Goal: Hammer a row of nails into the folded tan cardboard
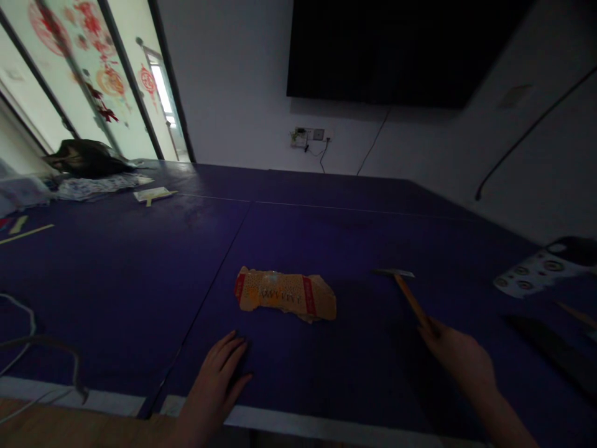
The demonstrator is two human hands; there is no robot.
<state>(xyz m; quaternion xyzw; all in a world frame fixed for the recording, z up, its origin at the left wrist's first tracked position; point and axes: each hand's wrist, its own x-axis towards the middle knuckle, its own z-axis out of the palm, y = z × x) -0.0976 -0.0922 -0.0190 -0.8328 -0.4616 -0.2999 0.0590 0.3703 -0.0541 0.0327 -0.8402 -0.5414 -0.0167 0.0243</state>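
A hammer [414,300] with a wooden handle and a narrow metal head is gripped by my right hand [459,358], its head pointing away from me near the blue-purple table surface. My left hand [217,373] lies at the front of the table with its fingers stretched out, holding nothing. Just beyond those fingers is a torn piece of brown cardboard [291,300] with red bands. Small things stand in a row along the middle of the cardboard, too small to make out.
Cables [32,339] curl at the left edge. A white box with round prints [532,274] and a dark flat object [550,348] lie at the right. Papers [100,186] and a dark bag [88,157] sit at the back left. A television [396,50] hangs on the wall.
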